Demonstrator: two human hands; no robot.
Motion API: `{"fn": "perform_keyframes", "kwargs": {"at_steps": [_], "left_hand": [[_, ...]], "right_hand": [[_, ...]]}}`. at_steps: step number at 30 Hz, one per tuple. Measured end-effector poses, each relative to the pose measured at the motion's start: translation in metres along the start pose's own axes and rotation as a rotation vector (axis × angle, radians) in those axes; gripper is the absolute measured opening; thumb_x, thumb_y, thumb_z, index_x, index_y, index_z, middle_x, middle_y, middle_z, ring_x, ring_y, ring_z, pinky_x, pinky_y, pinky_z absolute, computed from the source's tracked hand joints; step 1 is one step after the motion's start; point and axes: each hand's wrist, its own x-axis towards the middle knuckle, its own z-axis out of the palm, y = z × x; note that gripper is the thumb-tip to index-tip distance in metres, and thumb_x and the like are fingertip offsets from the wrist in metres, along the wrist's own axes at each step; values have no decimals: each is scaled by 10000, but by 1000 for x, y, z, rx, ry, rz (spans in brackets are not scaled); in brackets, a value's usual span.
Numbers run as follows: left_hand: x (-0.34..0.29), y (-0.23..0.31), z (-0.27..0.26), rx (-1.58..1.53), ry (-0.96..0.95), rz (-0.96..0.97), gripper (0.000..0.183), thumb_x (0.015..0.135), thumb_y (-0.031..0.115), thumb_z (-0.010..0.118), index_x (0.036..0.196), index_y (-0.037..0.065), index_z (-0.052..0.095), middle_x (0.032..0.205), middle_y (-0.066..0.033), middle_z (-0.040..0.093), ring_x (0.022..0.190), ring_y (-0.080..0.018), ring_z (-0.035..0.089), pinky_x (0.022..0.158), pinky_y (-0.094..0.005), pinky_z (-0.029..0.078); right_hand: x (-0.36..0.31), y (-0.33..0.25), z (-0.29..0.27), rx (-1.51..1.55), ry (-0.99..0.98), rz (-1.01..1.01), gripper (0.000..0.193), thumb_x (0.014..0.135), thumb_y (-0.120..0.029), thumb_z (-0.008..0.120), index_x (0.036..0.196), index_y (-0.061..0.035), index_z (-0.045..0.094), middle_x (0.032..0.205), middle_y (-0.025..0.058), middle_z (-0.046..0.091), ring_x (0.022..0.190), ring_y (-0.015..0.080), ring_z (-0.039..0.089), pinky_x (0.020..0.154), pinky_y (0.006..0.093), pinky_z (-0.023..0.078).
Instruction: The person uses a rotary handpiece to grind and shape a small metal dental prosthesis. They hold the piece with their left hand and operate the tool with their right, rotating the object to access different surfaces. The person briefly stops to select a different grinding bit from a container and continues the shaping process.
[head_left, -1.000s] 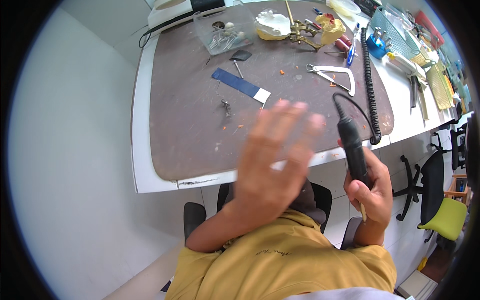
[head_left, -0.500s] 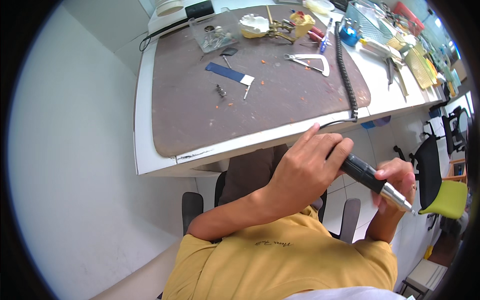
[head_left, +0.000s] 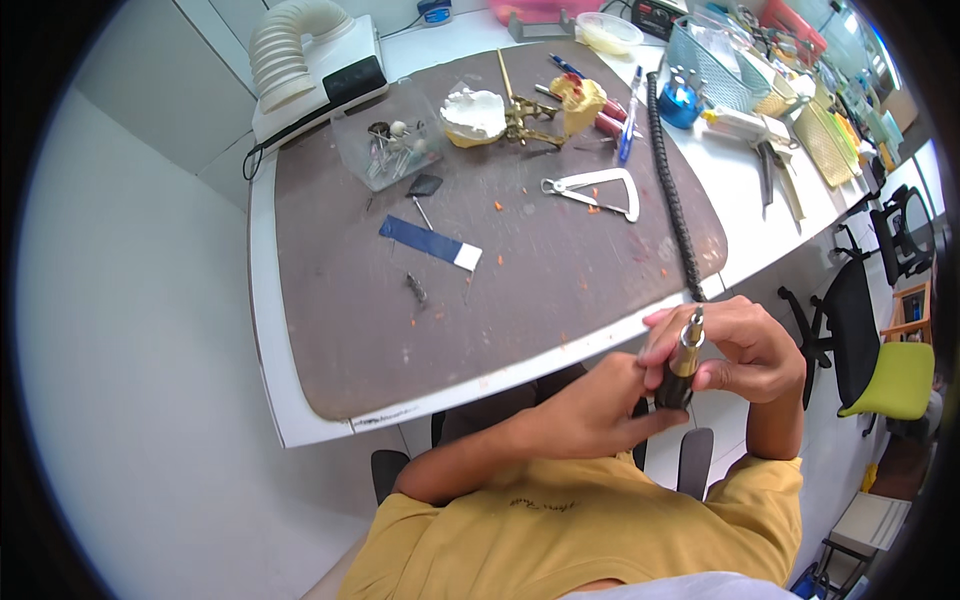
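So we've got a white desk (head_left: 735, 195) taking up most of the view, w/ a scuffed brown mat (head_left: 560, 270) over a good chunk of it, and a white machine (head_left: 353, 45) at the far left. A coiled black cord (head_left: 672, 180) runs down the right side of the mat to the edge; can't see where it joins anything bc our hands are in the way. Left hand (head_left: 600, 400) is wrapped around the rear of the black handpiece (head_left: 676, 390), some fingers hidden. Right hand (head_left: 750, 345) looks like it's pinching the front part btwn thumb & fingers. The handpiece itself is up off the mat, just by the desk's front edge, nose angled up. IMO it'll feel stiff and a bit heavy for its size, metal end prob slicker than the dark body, so we'd grip the body w/ one hand and the collar w/ the other, keeping fingers off the thin tip (head_left: 697, 316), which is prob the fragile bit. Cord might tug too, fwiw. Then there's a white calliper (head_left: 631, 195) lying on the mat, a blue strip (head_left: 420, 237) left of it, and tiny orange crumbs (head_left: 498, 206) scattered abt.
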Motion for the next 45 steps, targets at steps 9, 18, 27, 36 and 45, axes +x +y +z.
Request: {"fn": "perform_keyframes", "kwargs": {"at_steps": [9,18,27,36,45], "left_hand": [[9,17,-17,-303,121,-132,329,957,71,603,1250,-44,506,1079,-212,635,1033,-318,659,934,-387,522],[11,40,-37,-224,397,-217,484,938,99,674,1337,-33,433,1122,-131,647,1056,-184,654,884,-336,564],[2,36,-50,-319,340,-357,479,934,108,676,1335,1,436,1120,-104,639,1048,-174,650,868,-336,567],[-9,26,-48,-629,378,-265,463,956,60,627,1360,-9,410,1189,-111,601,1133,-181,607,1008,-349,498],[-9,9,-33,-527,438,-90,505,943,48,629,1378,-11,378,1105,-135,641,1069,-209,649,966,-360,478]], "right_hand": [[59,0,-42,64,-143,76,352,881,-219,745,1106,44,683,942,125,720,892,238,673,881,374,482],[101,-23,-21,-123,218,67,443,855,-301,778,1112,41,664,926,101,709,875,170,678,834,301,522],[175,-22,-32,-52,257,144,327,1024,-251,563,948,41,690,797,55,686,750,106,669,694,248,521],[211,-15,-37,-701,-23,128,160,892,-138,716,829,9,709,713,58,639,600,131,598,528,289,478],[292,-22,-43,-1382,-4,-387,146,836,-115,713,908,2,664,850,114,627,686,324,621,609,415,471]]}}
